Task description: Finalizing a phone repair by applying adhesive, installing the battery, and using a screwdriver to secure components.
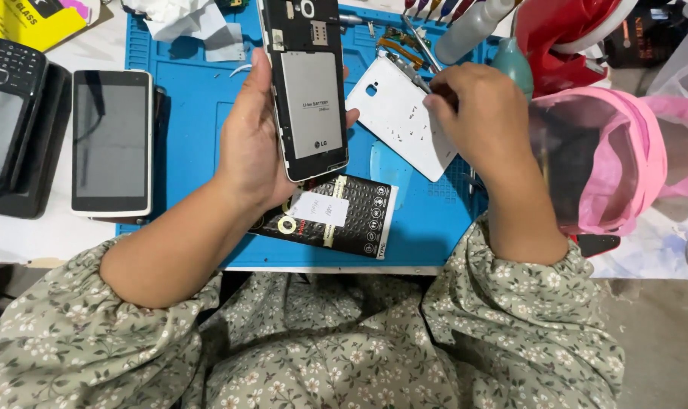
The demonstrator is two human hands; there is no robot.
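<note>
We see our left hand [257,136] raised above the blue work mat [189,113], its fingers wrapped around the edges of an opened phone [306,83]. The phone faces us back-side up with its rear cover off, so the grey battery [312,102] sits exposed in the frame. The thumb runs along the phone's left edge, and fingertips [351,116] show at its right edge.

Our right hand [484,113] hovers just beside the phone, over the right part of the mat. Its fingers are pressed together, pinching a thin metal tool [414,74] whose tip points up and left. Below that hand the white back cover [401,121] lies flat on the mat, inner side up.

Just under the held phone, near the mat's front edge, lies a black packet [351,216] with white stripes and a small white label.

To the left of the mat, on the white counter [26,238], a white-framed phone [111,144] rests screen up, and next to it a black device with keys [10,113]. At the mat's far edge we see crumpled white tissue [181,23], a white bottle [473,30] and a row of tool handles [435,9]. On the right sits a pink plastic bag [624,159], behind it something red [564,38].
</note>
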